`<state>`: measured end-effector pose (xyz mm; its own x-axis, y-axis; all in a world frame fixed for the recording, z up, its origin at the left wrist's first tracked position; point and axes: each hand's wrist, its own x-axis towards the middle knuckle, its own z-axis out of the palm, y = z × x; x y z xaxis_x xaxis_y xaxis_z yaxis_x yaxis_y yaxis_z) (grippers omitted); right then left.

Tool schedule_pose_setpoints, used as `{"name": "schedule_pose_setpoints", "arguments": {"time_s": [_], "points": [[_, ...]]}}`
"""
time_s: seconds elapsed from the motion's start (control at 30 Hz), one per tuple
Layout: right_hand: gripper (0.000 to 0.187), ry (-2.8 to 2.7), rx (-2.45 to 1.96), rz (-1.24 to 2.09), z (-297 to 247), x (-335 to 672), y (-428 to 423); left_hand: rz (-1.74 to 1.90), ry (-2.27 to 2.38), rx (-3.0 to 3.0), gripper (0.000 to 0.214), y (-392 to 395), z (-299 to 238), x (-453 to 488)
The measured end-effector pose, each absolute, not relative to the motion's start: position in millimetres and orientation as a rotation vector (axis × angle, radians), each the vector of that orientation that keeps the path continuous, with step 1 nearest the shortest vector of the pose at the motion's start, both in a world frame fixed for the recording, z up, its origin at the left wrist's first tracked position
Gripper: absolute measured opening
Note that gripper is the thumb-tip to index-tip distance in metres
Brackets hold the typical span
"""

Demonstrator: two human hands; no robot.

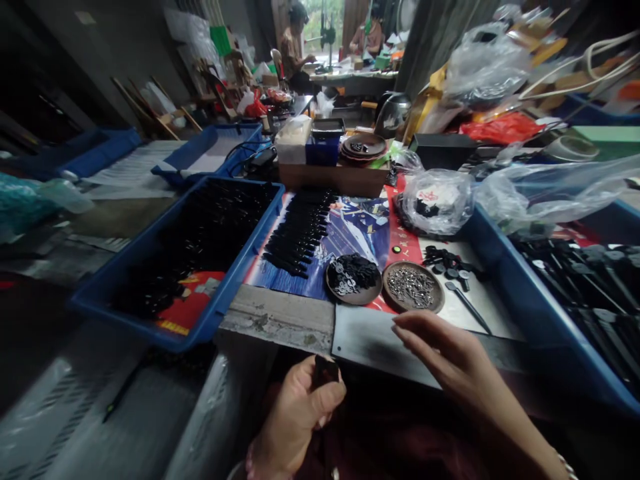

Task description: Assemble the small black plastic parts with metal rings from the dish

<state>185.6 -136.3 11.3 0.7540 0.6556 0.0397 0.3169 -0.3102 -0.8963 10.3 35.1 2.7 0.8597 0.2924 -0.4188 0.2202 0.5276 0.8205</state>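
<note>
My left hand (305, 407) is closed, thumb over fingers, on a small black part (325, 371) just off the table's front edge. Most of that part is hidden in the grip, so its kind is unclear. My right hand (445, 353) has its fingers stretched out, with nothing visible in them. It is over the front edge of a pale board (367, 333), closest to a round dish of small metal screws (413, 287). Beside that stands a dish of black and silvery small parts (353, 279). A black rod with a round head (469, 307) lies to the right.
A blue tray (200, 333) of black pieces stands left, and another blue tray (545, 307) with black rods stands right. A row of black pieces (300, 233) lies on a printed sheet. Round-headed black parts (450, 261) sit near a plastic bag (440, 200). People work far back.
</note>
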Motion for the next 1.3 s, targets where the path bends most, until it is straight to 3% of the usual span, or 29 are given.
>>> {"name": "schedule_pose_setpoints", "arguments": {"time_s": [0.2, 0.37, 0.47, 0.6, 1.3], "points": [[0.015, -1.169, -2.196, 0.199, 13, 215, -83, 0.04, 0.564, 1.018, 0.036, 38, 6, -2], [0.025, -1.355, -2.448, 0.144, 7, 230, -54, 0.059, 0.602, 1.01, 0.036, 48, 5, -17], [0.022, -1.387, -2.502, 0.134, 2, 234, -49, 0.061, 0.612, 1.006, 0.036, 53, 2, -22], [0.015, -1.432, -2.532, 0.121, -3, 235, -48, 0.059, 0.591, 1.019, 0.035, 57, -3, -25], [0.016, -1.301, -2.425, 0.111, -6, 228, -55, -0.059, 0.53, 1.097, 0.044, 50, -8, -13]]}}
